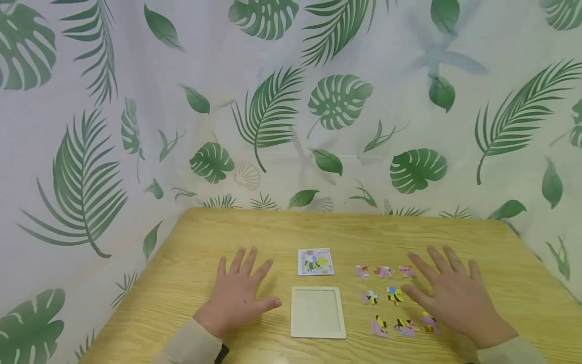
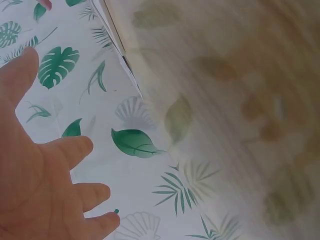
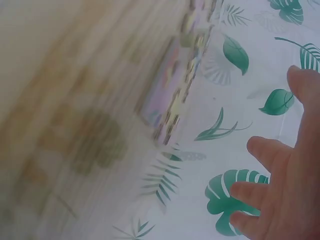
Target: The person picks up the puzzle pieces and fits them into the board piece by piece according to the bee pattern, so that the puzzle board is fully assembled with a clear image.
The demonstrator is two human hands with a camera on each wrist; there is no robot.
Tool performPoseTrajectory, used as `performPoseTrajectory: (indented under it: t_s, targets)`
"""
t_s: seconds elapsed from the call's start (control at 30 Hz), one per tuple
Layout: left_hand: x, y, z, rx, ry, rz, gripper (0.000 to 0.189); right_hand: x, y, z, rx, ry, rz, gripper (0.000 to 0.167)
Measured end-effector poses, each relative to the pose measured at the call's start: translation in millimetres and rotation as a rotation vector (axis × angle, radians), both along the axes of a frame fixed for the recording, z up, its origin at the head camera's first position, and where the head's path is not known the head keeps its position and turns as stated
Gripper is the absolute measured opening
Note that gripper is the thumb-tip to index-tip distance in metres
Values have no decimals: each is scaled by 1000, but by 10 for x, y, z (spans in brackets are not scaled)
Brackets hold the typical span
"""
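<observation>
In the head view my left hand (image 1: 238, 298) is spread flat, fingers apart, left of a pale square puzzle tray (image 1: 318, 334). Its thumb points toward the tray's left edge and the palm holds nothing. My right hand (image 1: 456, 298) is likewise spread, at the right of several loose puzzle pieces in rows, among them a bee-patterned piece (image 1: 394, 296) and a pink piece (image 1: 384, 272). Its thumb and index finger reach close beside the rightmost pieces, and part of that group is hidden. Both wrist views show the left hand (image 2: 45, 185) and right hand (image 3: 290, 185) with separated fingers.
A small picture card (image 1: 316, 262) with a bee lies behind the tray. Everything lies on a wooden table (image 1: 254, 227). A leaf-printed white curtain (image 1: 282, 187) hangs along its back edge and left side.
</observation>
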State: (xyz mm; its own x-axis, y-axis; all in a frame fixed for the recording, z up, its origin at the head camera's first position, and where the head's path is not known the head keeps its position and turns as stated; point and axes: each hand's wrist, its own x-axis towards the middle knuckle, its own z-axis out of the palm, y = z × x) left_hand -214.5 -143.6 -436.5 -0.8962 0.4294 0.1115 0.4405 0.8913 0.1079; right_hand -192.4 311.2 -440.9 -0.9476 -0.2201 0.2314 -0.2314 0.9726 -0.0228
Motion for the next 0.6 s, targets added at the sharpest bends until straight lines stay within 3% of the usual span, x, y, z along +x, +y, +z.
performPoseTrajectory:
  t_s: [0.17,0.37,0.6]
  targets:
    - [7,59,-4,29,-54,-38,87,-38,-61,16,-17,-3,30,77]
    - [30,158,-18,98,-132,-138,90,-90,-226,19,-115,-49,75,72]
    - [39,237,-79,324,-431,-246,93,-122,-463,45,-225,-75,147,60]
